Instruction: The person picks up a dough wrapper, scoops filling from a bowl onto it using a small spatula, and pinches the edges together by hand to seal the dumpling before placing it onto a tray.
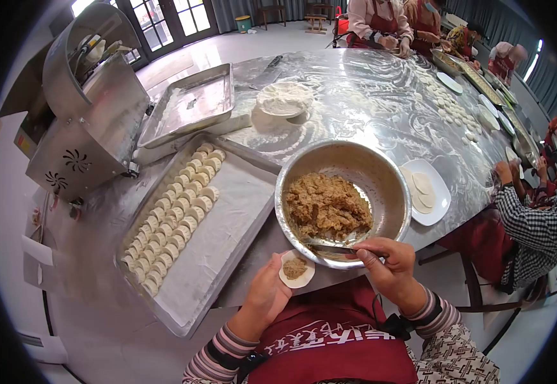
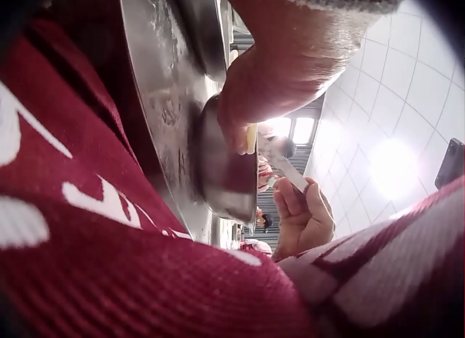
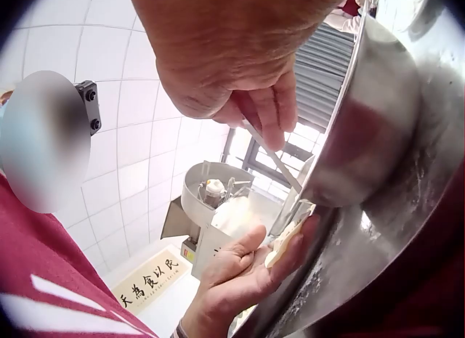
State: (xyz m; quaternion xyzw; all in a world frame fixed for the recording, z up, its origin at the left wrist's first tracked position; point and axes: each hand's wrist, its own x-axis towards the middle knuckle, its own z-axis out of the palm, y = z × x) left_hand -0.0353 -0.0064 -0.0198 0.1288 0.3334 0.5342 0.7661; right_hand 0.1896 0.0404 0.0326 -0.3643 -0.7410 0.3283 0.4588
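Note:
At the table's near edge, my left hand (image 1: 267,291) (image 3: 236,276) holds a round dough wrapper (image 1: 303,280) (image 3: 283,248) by its side, with brown filling (image 1: 295,267) on it. My right hand (image 1: 390,269) (image 2: 301,225) grips a flat metal spatula (image 1: 331,248) (image 2: 289,171) (image 3: 275,160). Its blade lies over the near rim of a steel bowl (image 1: 388,176), just above the wrapper. A mound of minced filling (image 1: 328,206) fills the bowl's left part. In the left wrist view the wrapper shows only as a pale edge (image 2: 251,138) at my fingers.
Left of the bowl lies a lined tray (image 1: 217,256) with rows of dumplings (image 1: 176,211). A plate (image 1: 443,192) of wrappers is at right. Behind are a flour bowl (image 1: 285,99), another tray (image 1: 224,96) and a cleaver (image 1: 269,72). A machine (image 1: 93,128) stands left; people work around the table.

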